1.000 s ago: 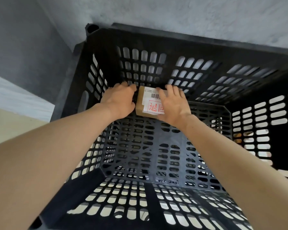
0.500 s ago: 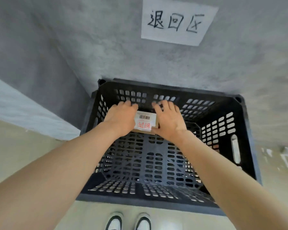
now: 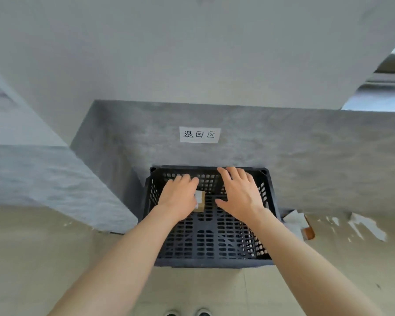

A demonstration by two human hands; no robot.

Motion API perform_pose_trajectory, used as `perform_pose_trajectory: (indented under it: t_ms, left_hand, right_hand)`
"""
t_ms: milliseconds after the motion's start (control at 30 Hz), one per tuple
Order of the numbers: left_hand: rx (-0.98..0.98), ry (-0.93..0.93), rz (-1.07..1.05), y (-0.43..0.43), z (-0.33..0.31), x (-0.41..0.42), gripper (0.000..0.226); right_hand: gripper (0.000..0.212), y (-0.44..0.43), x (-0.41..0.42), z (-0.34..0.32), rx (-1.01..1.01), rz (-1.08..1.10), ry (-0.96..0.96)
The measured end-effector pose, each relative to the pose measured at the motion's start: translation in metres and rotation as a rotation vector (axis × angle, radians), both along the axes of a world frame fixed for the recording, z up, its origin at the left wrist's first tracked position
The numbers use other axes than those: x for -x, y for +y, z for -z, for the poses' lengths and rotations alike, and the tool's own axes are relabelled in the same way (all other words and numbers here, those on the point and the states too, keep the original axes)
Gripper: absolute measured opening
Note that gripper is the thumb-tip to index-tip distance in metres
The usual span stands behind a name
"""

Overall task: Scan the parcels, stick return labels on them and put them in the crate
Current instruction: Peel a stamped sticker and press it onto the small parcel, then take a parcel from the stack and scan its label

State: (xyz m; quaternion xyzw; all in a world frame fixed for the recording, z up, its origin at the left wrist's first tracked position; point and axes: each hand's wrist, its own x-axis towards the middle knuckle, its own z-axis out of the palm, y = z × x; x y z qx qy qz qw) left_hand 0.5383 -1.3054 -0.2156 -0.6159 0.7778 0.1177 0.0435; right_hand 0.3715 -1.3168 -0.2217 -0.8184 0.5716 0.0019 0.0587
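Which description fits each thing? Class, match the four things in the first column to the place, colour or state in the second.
Column one
1. crate
2. parcel
3. sign
4. right hand

Column two
A. white, stuck on the wall
B. brown, lying inside the crate
C. black, with slotted sides
D. fingers spread, holding nothing

Right pairs: 1-C, 2-B, 3-A, 4-D
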Motion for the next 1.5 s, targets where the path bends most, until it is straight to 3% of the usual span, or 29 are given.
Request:
perform_pose_trajectory:
  t_ms: [300,733,1167,1500]
  left_hand:
    - [0.08,0.029,0.064,0.05,-0.074,0.017,0.038]
    - [0.146,0.085,0.337,0.056,-0.122,0.056,0.033]
    - [0.167,0.086,0.824,0.097,-0.132,0.113,0.031]
    - [0.13,0.12,1.288,0.239,-0.132,0.206,0.033]
  right_hand:
    - [0.059,0.06,0.025,-0.081,0.003,0.13,0.006]
    - [0.048,0.133,0.067,-0.121,0.079,0.428,-0.025]
    - [0.04,0.273,0.081,-0.129,0.091,1.02,0.052]
    - [0.046,0.473,0.075,-0.126,0.053,1.536,0.115]
